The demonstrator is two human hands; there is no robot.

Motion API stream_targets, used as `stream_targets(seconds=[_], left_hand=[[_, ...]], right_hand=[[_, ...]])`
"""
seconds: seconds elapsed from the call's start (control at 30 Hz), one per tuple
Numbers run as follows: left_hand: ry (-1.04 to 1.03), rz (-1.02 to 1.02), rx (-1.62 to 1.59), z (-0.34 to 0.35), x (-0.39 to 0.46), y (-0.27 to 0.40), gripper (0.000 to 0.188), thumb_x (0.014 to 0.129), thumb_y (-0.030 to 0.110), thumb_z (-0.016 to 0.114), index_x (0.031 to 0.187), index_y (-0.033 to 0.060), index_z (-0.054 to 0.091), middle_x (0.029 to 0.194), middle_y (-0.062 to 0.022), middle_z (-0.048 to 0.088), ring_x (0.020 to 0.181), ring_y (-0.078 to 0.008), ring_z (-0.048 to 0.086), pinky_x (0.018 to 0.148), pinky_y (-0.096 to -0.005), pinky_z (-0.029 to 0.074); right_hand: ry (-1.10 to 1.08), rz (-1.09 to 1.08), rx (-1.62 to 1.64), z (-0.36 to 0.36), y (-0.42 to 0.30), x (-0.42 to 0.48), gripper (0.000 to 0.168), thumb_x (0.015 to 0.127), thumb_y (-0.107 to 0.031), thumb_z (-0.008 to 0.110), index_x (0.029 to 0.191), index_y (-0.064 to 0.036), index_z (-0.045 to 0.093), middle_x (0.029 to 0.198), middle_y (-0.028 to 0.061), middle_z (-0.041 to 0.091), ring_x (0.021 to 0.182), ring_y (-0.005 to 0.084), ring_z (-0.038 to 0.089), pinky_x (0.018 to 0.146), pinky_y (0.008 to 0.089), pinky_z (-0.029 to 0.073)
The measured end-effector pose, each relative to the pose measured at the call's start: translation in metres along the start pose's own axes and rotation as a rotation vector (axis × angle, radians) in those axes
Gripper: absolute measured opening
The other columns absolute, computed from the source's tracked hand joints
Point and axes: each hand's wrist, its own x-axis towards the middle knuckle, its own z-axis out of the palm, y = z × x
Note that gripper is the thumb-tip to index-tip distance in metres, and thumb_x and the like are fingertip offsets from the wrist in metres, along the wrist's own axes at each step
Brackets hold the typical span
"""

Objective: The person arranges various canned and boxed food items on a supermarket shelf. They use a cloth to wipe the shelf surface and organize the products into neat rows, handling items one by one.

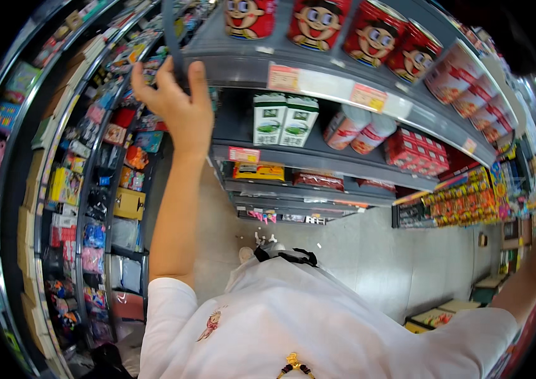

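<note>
My left hand point(180, 102) is raised beside the grey upright post point(171, 33) of a metal shelf unit. Its fingers are spread, with the thumb at the front edge of the upper shelf point(239, 71); whether it touches the post is unclear. Right of it, red cartoon-faced cans point(317, 23) stand on that shelf. Below are white-and-green milk cartons point(270, 121), pink-and-white cans point(343, 127) and a red shrink-wrapped multipack point(417, 154). My right forearm point(526, 279) reaches up along the right rim, and the hand itself is out of view.
Long shelves point(85, 199) crowded with packaged goods run along the left. A display of colourful packets point(462, 199) stands to the right. White scraps point(272, 238) lie on the grey floor point(367, 256) near my feet. Boxes point(431, 317) sit low at right.
</note>
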Motion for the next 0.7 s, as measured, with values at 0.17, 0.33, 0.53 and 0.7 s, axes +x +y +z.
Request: stream_targets(seconds=[0.17, 0.33, 0.53, 0.7], left_hand=[[-0.034, -0.038, -0.064, 0.003, -0.001, 0.001, 0.047, 0.087, 0.034, 0.059, 0.113, -0.0041, 0.051, 0.138, -0.0254, 0.004, 0.113, -0.0291, 0.038, 0.087, -0.0315, 0.040], [-0.041, 0.009, 0.004, -0.015, -0.009, 0.018, 0.048, 0.087, 0.030, 0.059, 0.120, -0.0002, 0.045, 0.138, -0.0268, 0.007, 0.127, -0.0365, 0.015, 0.101, -0.0409, 0.024], [-0.366, 0.039, -0.305, -0.037, -0.089, 0.052, 0.022, 0.077, 0.006, 0.059, 0.099, 0.0033, 0.056, 0.106, -0.0154, 0.054, 0.105, -0.0299, 0.048, 0.092, -0.0390, 0.036], [-1.072, -0.201, -0.589, -0.032, -0.155, 0.058, 0.047, 0.076, 0.007, 0.064, 0.121, 0.0069, 0.049, 0.116, -0.0107, 0.053, 0.088, -0.0180, 0.055, 0.070, -0.0266, 0.047]], right_hand=[[0.053, 0.249, 0.217, -0.013, 0.007, -0.100, 0.040, 0.071, -0.002, 0.052, 0.110, -0.001, 0.057, 0.103, 0.0066, 0.061, 0.092, 0.0153, 0.058, 0.082, 0.0282, 0.046], [0.002, 0.513, 0.358, 0.017, 0.023, -0.189, 0.047, 0.069, 0.005, 0.050, 0.115, -0.002, 0.055, 0.109, 0.0049, 0.060, 0.096, 0.0140, 0.057, 0.086, 0.0271, 0.045], [-0.211, 0.667, 0.138, 0.148, 0.016, -0.272, 0.048, 0.063, 0.012, 0.049, 0.108, -0.003, 0.058, 0.108, 0.0142, 0.060, 0.101, 0.0224, 0.058, 0.086, 0.0297, 0.045], [-0.329, 0.488, 0.515, 0.248, -0.031, -0.259, 0.049, 0.062, 0.015, 0.047, 0.105, -0.006, 0.060, 0.119, 0.0145, 0.055, 0.109, 0.0323, 0.054, 0.087, 0.0335, 0.045]])
